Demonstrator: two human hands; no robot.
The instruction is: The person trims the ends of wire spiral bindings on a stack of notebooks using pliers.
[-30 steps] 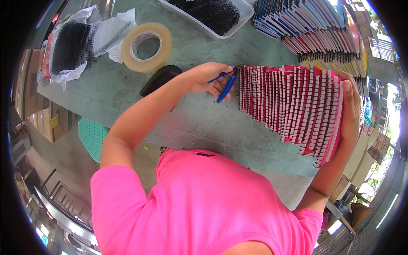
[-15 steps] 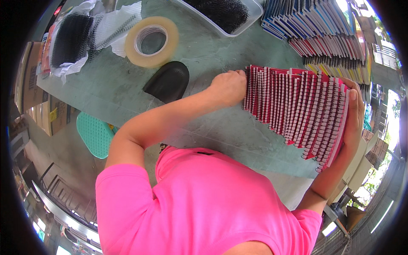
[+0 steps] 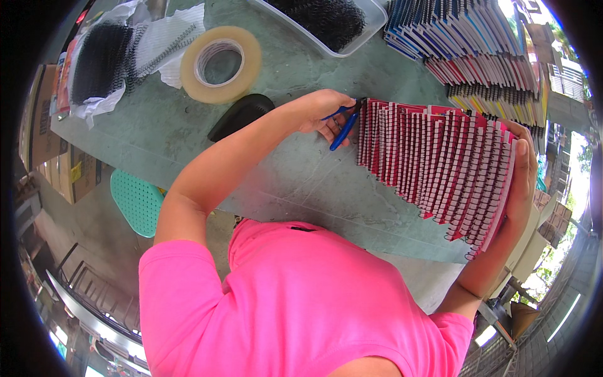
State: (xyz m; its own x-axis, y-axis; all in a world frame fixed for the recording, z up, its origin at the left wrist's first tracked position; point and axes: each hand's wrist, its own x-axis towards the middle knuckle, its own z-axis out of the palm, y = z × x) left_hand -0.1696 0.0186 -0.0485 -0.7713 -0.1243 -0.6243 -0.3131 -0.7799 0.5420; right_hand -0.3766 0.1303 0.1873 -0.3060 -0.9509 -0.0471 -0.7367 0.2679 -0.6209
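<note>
The left fingers (image 3: 327, 133) grip blue-handled pliers (image 3: 343, 131), handles spread, nose at the notebook row's left end; the right fingers (image 3: 521, 156), held open, lie along its right end. The notebook row (image 3: 433, 157) fans across the surface (image 3: 295, 188), pink-red covers with white pages and dark spiral bindings. Beyond its left end, a clear tub (image 3: 372, 40) holds black wiry pieces (image 3: 333, 26).

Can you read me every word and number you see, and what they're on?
No words or numbers can be read clearly.
Cardboard box at left: dark print, too blurred.
Yellow label on the box below: too small.
Tape roll: marks inside its core, too small.
Red spiral notebooks and blue-handled tool: none I can make out.
</note>
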